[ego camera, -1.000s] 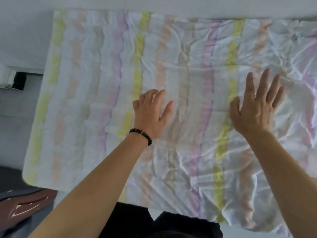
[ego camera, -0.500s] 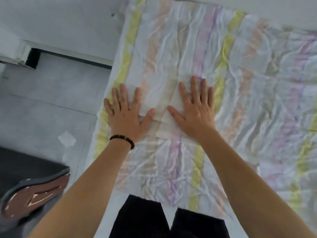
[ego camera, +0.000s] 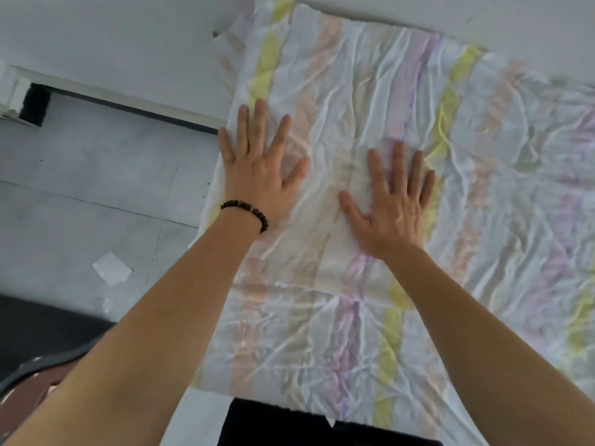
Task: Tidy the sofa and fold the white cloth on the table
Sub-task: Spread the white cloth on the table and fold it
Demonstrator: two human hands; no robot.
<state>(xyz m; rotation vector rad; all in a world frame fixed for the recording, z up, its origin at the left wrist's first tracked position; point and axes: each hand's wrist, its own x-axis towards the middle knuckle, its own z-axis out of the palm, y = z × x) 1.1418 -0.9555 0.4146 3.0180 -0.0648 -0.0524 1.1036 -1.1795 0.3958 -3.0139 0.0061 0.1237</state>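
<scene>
A wrinkled white cloth (ego camera: 380,98) with pale yellow, pink and purple stripes lies spread flat over the white table (ego camera: 128,37). My left hand (ego camera: 260,169), with a dark bead bracelet at the wrist, presses flat on the cloth near its left edge, fingers straight and spread. My right hand (ego camera: 394,201) presses flat on the cloth a little to the right and nearer to me, fingers also straight. A folded edge of the cloth runs just below my right hand. The sofa is out of view.
The grey tiled floor (ego camera: 80,175) lies left of the table, with a small white scrap of paper (ego camera: 111,268) on it. A dark mat and a brown slipper (ego camera: 29,391) sit at the bottom left. My black clothing (ego camera: 289,426) shows at the bottom edge.
Both hands slid left across the cloth from its middle toward its left edge, staying flat. Since half a second ago they have spread slightly apart, the left one moving further up.
</scene>
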